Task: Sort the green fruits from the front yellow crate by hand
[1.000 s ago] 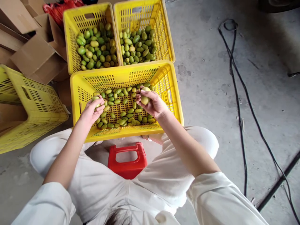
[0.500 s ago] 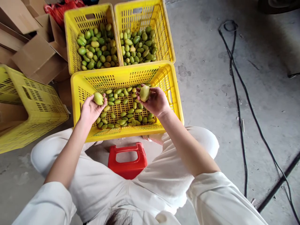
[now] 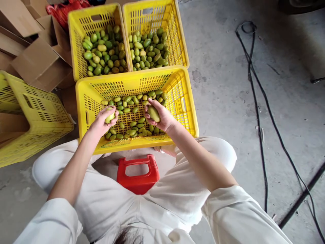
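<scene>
My left hand (image 3: 103,121) is closed round a yellow-green oval fruit (image 3: 110,117), above the left side of the front yellow crate (image 3: 137,147). Over that crate's right half, my right hand (image 3: 162,115) grips another green oval fruit (image 3: 153,114), its fingers curled round the underside. Both held fruits look larger than those lying below. Smaller green oval fruits (image 3: 132,132) lie scattered on the slotted crate floor, some hidden under my hands. Exactly which kind of fruit these are, I cannot tell.
Two yellow crates, the back left crate (image 3: 76,44) and the back right crate (image 3: 181,37), hold many similar fruits. At the left stand another yellow crate (image 3: 48,112) and cardboard boxes (image 3: 38,61). A red plastic stool (image 3: 138,181) sits between my legs. Black cable (image 3: 266,98) lies on the concrete floor.
Half a second ago both palms were turned up with the fruits showing. Now the fingers are wrapped round them, and the right hand has come slightly lower and inward.
</scene>
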### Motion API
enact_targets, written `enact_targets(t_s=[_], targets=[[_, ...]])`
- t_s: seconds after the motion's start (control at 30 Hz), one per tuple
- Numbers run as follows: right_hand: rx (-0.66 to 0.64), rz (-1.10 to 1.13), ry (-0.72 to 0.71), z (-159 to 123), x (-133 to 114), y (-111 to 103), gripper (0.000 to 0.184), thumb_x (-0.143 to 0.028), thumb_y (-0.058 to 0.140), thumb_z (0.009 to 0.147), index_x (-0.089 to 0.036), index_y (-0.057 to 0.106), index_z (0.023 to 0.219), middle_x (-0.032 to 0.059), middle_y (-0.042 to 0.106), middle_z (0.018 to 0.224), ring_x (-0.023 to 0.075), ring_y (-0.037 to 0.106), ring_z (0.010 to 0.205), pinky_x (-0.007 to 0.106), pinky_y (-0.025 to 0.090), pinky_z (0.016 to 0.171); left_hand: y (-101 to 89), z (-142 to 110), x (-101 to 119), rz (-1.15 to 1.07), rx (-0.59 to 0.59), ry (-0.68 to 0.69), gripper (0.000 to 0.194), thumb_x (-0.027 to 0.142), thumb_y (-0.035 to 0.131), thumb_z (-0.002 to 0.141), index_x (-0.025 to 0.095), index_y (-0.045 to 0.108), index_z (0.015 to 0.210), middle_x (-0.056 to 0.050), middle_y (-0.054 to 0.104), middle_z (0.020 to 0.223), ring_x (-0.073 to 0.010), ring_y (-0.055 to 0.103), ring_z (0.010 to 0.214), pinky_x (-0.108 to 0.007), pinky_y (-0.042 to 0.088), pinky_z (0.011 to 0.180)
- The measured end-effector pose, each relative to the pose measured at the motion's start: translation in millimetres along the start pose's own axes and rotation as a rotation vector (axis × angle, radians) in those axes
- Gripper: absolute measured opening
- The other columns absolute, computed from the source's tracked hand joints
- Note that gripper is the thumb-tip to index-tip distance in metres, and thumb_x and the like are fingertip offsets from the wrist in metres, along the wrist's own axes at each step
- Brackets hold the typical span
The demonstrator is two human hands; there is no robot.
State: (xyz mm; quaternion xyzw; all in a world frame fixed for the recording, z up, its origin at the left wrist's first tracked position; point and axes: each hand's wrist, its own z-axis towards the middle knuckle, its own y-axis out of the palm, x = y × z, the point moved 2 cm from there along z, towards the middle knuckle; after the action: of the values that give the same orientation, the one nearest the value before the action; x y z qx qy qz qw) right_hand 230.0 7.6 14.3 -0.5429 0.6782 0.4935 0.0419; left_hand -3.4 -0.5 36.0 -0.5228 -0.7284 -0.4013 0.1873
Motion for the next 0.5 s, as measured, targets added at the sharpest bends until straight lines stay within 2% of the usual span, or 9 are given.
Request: enact_targets(t_s=[0.03,0.1,0.17,0.23,0.3,0.33,0.4,0.5], targets=[[0.013,0.018,-0.01,-0.5,-1.7,0.8,0.042,-0.059,0.072,0.09,-0.022,0.055,0.079,-0.0043,0.053,0.055,0.0085,0.039,0.039,0.019,0.025,0.032,0.3,0.1,1.1,-0.024,0.009,-0.013,0.022,0.028,0.081,0.079,0.016,0.062,0.08,0.0,0.061,0.069,-0.0058,0.051,0.046,-0.014,0.029,0.035],[0.069,0.09,-0.053,-1.9,-7.9,1.3,0.034,-0.053,0.066,0.095,-0.022,0.059,0.083,-0.0012,0.06,0.061,0.0111,0.048,0.046,0.021,0.036,0.037,0.5,-0.4,4.3,-0.095,0.046,-0.028,0.021,0.034,0.071,0.089,0.016,0.064,0.082,-0.004,0.064,0.074,-0.0095,0.058,0.052,-0.017,0.038,0.039],[0.144,0.184,-0.097,-3.2,-15.2,-0.3,0.021,-0.041,0.06,0.099,-0.022,0.064,0.092,0.0014,0.068,0.073,0.0142,0.06,0.058,0.024,0.05,0.048,0.9,-1.7,7.2,-0.167,0.081,-0.022,0.019,0.031,0.061,0.095,0.015,0.066,0.086,-0.007,0.067,0.079,-0.0121,0.063,0.06,-0.019,0.049,0.047],[0.201,0.242,-0.146,-3.3,-20.9,-4.1,0.011,-0.033,0.059,0.099,-0.024,0.065,0.1,0.0016,0.073,0.086,0.0163,0.068,0.072,0.027,0.059,0.062,1.7,-3.3,8.7,-0.211,0.089,0.0,0.013,0.024,0.059,0.096,0.015,0.067,0.09,-0.007,0.069,0.083,-0.0126,0.066,0.067,-0.021,0.056,0.057],[0.218,0.231,-0.208,-2.1,-24.2,-9.7,0.008,-0.033,0.066,0.097,-0.026,0.064,0.1,0.0002,0.073,0.091,0.0171,0.071,0.082,0.029,0.061,0.068,2.5,-4.4,8.6,-0.226,0.084,0.051,0.004,0.019,0.064,0.094,0.017,0.067,0.091,-0.006,0.07,0.087,-0.0128,0.069,0.076,-0.022,0.061,0.07],[0.212,0.208,-0.237,-1.2,-24.7,-12.8,0.012,-0.035,0.072,0.094,-0.027,0.063,0.098,-0.0005,0.072,0.09,0.017,0.071,0.084,0.029,0.061,0.068,2.6,-4.6,8.1,-0.22,0.083,0.082,0.002,0.017,0.069,0.092,0.018,0.067,0.091,-0.005,0.07,0.089,-0.013,0.071,0.08,-0.023,0.062,0.076],[0.182,0.166,-0.263,0.5,-23.5,-17.7,0.024,-0.038,0.08,0.089,-0.027,0.06,0.094,-0.002,0.068,0.085,0.0154,0.07,0.08,0.027,0.059,0.065,2.5,-4.5,6.5,-0.183,0.077,0.127,0.014,0.014,0.078,0.085,0.019,0.066,0.09,-0.003,0.07,0.09,-0.013,0.072,0.084,-0.024,0.062,0.082],[0.141,0.156,-0.228,1.0,-17.6,-18.7,0.033,-0.037,0.086,0.084,-0.025,0.056,0.087,-0.0053,0.06,0.076,0.0091,0.06,0.063,0.022,0.053,0.056,1.9,-3.1,3.3,-0.131,0.045,0.118,0.025,0.01,0.085,0.076,0.02,0.063,0.084,0.001,0.067,0.084,-0.0083,0.068,0.071,-0.019,0.058,0.07]])
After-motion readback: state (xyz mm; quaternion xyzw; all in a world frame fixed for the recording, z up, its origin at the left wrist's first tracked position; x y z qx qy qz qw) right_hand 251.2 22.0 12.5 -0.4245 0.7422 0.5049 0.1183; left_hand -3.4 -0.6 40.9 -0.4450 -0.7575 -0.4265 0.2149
